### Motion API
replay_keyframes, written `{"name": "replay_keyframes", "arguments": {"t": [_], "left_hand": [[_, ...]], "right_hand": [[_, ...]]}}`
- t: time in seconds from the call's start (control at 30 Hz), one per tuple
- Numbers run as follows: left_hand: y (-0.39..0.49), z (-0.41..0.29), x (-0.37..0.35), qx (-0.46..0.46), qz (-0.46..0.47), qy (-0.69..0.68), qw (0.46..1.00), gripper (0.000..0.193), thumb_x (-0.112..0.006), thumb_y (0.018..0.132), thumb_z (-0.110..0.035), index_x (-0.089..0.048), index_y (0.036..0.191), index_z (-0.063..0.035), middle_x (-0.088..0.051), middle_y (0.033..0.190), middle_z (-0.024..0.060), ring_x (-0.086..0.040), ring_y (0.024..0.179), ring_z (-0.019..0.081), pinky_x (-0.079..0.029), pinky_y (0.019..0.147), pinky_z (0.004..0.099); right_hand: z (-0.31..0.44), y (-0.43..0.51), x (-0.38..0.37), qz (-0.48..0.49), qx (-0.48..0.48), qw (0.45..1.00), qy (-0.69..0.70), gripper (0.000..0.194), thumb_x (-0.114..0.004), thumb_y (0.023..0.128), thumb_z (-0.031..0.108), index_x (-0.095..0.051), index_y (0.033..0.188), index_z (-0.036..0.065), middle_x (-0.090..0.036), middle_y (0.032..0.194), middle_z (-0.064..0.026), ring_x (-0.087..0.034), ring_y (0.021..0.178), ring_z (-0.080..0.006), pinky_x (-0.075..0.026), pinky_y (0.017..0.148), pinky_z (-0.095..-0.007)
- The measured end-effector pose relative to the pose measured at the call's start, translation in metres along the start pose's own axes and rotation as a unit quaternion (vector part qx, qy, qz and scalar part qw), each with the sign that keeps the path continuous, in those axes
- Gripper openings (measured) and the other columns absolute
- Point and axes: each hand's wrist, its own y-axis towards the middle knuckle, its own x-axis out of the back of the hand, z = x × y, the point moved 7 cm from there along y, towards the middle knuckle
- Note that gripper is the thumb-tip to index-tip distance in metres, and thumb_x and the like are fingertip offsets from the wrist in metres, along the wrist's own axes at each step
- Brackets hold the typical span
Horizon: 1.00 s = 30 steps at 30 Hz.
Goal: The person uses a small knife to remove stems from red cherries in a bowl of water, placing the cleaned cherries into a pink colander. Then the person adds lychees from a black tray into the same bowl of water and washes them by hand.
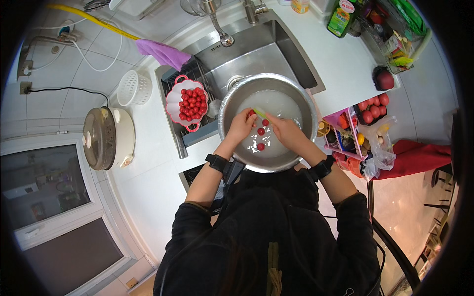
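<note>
Over a large stainless steel basin [268, 171] of cloudy water, my left hand [241, 125] holds a small round red fruit [252, 112] between its fingertips. My right hand [284, 130] grips a slim light-green tool [260, 113], whose tip reaches towards that fruit. Several more red fruits [261, 131] lie in the water below my hands. Left of the basin, a scalloped white bowl with a red rim and handles [174, 104] holds many red fruits [193, 105]; it rests on a dark dish rack [202, 74] at the sink's left side.
The basin overlaps the front of a steel sink [255, 63], below a faucet [226, 39]. A purple cloth [163, 53], a white plastic basket [135, 88] and an electric cooker [109, 138] are at the left. At right are a green bottle [340, 20] and a pink produce rack [358, 137].
</note>
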Motion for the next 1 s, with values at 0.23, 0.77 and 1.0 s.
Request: {"name": "replay_keyframes", "arguments": {"t": [0.23,0.77,1.0], "left_hand": [[-0.002,-0.004,0.004,0.007,0.001,-0.018,1.0,0.024,-0.05,0.096,-0.014,-0.055,0.113,0.0016,-0.061,0.083,0.0038,-0.056,0.066,0.0087,-0.045,0.06,0.0239],[0.002,-0.005,0.004,-0.006,0.011,-0.036,0.999,0.024,-0.049,0.096,-0.015,-0.055,0.112,0.0015,-0.06,0.084,0.0027,-0.056,0.067,0.0081,-0.045,0.059,0.0234],[0.001,-0.005,0.0,-0.013,0.006,-0.034,0.999,0.023,-0.051,0.095,-0.013,-0.055,0.112,0.0017,-0.06,0.084,0.0035,-0.057,0.067,0.0082,-0.045,0.059,0.0238]], "right_hand": [[0.004,-0.001,0.001,-0.022,0.005,1.0,-0.015,0.041,-0.05,0.087,0.007,-0.052,0.128,0.009,-0.061,0.081,-0.0248,-0.058,0.075,-0.0404,-0.047,0.07,-0.0462],[0.015,0.001,0.009,-0.021,0.043,0.997,-0.054,0.043,-0.049,0.086,0.006,-0.05,0.129,0.005,-0.062,0.078,-0.0211,-0.061,0.072,-0.036,-0.048,0.066,-0.0437],[0.012,0.003,0.006,-0.021,0.042,0.997,-0.057,0.045,-0.05,0.086,0.006,-0.049,0.13,0.008,-0.061,0.077,-0.021,-0.061,0.071,-0.0366,-0.048,0.064,-0.0443]]}}
